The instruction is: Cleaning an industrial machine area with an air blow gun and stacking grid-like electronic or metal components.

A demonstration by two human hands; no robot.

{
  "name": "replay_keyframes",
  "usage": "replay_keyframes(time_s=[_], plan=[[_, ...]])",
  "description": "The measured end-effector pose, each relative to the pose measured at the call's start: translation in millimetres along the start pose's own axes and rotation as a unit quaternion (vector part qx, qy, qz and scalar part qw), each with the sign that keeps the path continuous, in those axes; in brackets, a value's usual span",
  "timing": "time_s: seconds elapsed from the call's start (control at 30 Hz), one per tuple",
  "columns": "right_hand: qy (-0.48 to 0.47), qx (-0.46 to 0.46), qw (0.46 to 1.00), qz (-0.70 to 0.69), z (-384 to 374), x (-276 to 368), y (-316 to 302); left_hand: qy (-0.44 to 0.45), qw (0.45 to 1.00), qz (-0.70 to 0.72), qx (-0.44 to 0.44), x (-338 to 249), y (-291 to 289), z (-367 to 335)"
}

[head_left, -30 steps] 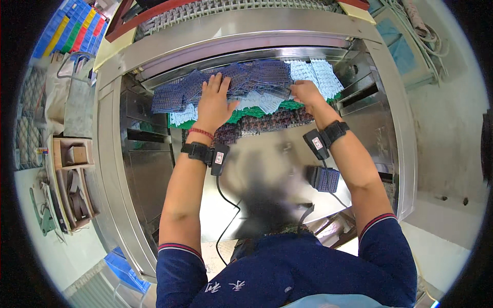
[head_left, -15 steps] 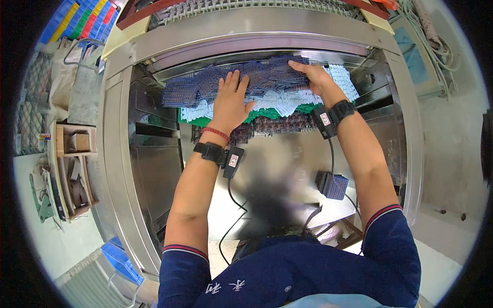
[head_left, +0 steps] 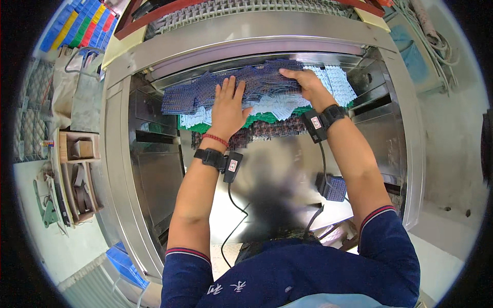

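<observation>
Overlapping dark blue panels that look like circuit boards (head_left: 190, 92) lie in a long row inside the metal machine frame. Flat on their middle rests my left hand (head_left: 228, 105), fingers spread. At the row's right end, my right hand (head_left: 310, 86) has its thumb over the top of the panels. Its other fingers are tucked below, mostly hidden, and seem to grip the end. Beneath show white panels (head_left: 334, 81), then a green layer (head_left: 257, 119) and dark reddish-black panels (head_left: 277, 128). Each wrist carries a black strap with a small cabled box.
A steel machine frame (head_left: 246, 30) surrounds the panels, with a roller conveyor (head_left: 246, 11) beyond. A small block of blue panels (head_left: 336, 188) stands near my right forearm on the metal surface. Wooden boxes (head_left: 79, 174) and coloured bins (head_left: 77, 25) are at left.
My right hand has shifted left and slightly nearer, baring more white panels at the right. The dark blue row's right end has moved a little left. My left hand stays on the row.
</observation>
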State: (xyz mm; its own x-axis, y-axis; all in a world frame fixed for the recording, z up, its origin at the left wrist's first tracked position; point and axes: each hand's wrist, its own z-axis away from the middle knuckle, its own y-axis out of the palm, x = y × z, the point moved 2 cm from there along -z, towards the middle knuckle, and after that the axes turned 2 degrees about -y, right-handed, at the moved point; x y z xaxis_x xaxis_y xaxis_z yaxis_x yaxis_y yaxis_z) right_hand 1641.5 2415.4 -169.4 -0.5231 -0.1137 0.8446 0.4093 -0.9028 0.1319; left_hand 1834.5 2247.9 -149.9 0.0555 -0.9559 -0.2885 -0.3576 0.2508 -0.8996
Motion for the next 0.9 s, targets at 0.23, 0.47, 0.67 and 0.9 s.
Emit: replay_keyframes(time_s=[0.23,0.47,0.67,0.9], plan=[[-0.022,-0.090,0.995,-0.022,10,-13,2,0.001,1.000,0.007,0.008,3,-3,4],[-0.049,-0.029,0.996,-0.067,40,-8,-42,-0.011,0.999,0.022,0.024,3,-4,3],[-0.066,-0.057,0.992,-0.096,90,-6,-98,-0.003,0.999,0.015,0.036,4,-12,5],[-0.053,-0.025,0.991,-0.121,151,-24,-117,-0.047,0.973,0.212,-0.074,-47,-24,39]])
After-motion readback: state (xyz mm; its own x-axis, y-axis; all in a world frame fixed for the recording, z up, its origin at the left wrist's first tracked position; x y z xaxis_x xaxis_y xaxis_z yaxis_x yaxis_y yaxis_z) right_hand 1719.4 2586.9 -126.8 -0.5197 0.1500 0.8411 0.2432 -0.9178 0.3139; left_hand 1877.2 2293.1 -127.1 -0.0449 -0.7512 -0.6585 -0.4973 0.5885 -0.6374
